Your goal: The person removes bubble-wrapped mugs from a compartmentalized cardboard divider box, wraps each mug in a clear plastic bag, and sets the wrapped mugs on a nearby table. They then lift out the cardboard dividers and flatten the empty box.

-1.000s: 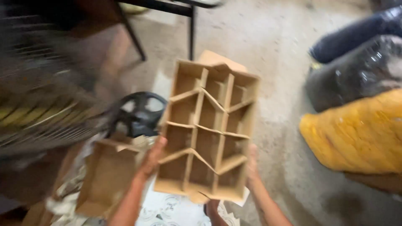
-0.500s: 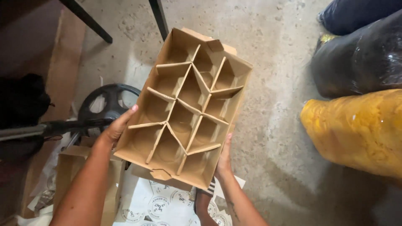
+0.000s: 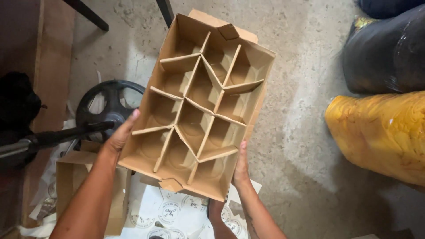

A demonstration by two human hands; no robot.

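Cardboard box with crossed dividers sits tilted between my hands above the concrete floor. My left hand presses its left wall, my right hand its right wall, each grip flattened against the side. Yellow sack lies well apart on the right; black wheel near left.
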